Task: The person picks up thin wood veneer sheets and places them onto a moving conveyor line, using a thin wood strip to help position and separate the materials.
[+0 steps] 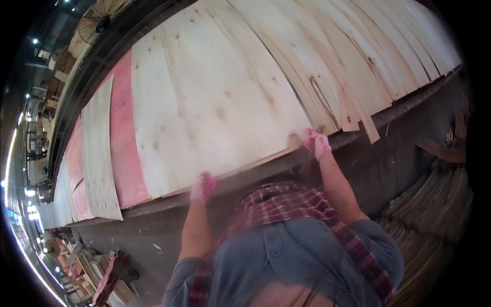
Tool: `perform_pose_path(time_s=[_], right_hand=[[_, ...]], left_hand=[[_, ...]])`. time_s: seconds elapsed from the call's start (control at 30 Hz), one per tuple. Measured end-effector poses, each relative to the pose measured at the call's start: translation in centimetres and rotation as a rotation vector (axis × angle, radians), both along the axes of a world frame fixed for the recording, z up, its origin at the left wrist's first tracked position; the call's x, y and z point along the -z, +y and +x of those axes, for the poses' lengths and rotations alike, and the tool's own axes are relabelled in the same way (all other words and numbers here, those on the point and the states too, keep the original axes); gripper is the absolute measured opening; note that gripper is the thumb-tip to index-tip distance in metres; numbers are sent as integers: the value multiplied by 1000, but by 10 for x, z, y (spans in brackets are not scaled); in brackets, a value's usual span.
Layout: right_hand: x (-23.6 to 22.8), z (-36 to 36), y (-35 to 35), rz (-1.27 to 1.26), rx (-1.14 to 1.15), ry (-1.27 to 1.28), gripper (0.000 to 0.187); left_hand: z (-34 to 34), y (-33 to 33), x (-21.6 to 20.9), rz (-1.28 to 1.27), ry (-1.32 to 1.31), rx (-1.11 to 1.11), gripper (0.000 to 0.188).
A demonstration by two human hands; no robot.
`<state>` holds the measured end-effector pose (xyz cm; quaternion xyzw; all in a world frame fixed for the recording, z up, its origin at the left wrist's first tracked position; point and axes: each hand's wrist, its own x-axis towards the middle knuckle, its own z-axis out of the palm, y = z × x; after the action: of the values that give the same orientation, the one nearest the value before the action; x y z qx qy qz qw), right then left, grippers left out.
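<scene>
Head view: a broad pale veneer sheet, marked with knots and brownish streaks, lies flat in the middle of the long surface, its near edge toward the person. Both of the person's hands are at that edge. The left hand, pink over the fingers, is curled almost closed at the left part of the sheet's near edge; blur hides whether it has hold of anything. The right hand, also pink at the fingers, is curled at the sheet's near right corner, with a brown piece poking out by the fingers; I cannot tell whether it grips this piece or the sheet.

Right of the pale sheet, streaked cream-brown veneer lies in overlapping lengths with dark cracks, and a narrow strip juts past the surface's edge. Left of the pale sheet is a red sheet, partly covered on its far side by a greyish-beige sheet.

Nearer the person than the pale sheet is a red checked apron over a grey-blue shirt. Well to the sheet's right, low down, stands a layered brown stack.
</scene>
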<state>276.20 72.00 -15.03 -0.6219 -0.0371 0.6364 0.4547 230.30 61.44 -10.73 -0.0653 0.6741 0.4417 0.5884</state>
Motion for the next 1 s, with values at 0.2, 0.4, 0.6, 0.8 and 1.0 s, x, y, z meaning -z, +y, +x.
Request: perform_pose_path(time_s=[0.2,0.4,0.6,0.8,1.0], right_hand=[[-39,19,-34,96,-60,-71,25],[-61,-36,-62,344,-423,87,28],[-66,-223,-52,322,-842,149,38],[-69,-409,-134,359,-933,276,41],[-68,-574,-220,317,-1437,386,45]], left_hand=[[-11,4,-5,-44,-169,135,31],[-32,-11,12,-56,-47,203,34],[-61,-19,-1,-47,-282,630,58],[-146,-201,-45,154,-263,378,67],[-235,-417,-26,194,-300,-546,70]])
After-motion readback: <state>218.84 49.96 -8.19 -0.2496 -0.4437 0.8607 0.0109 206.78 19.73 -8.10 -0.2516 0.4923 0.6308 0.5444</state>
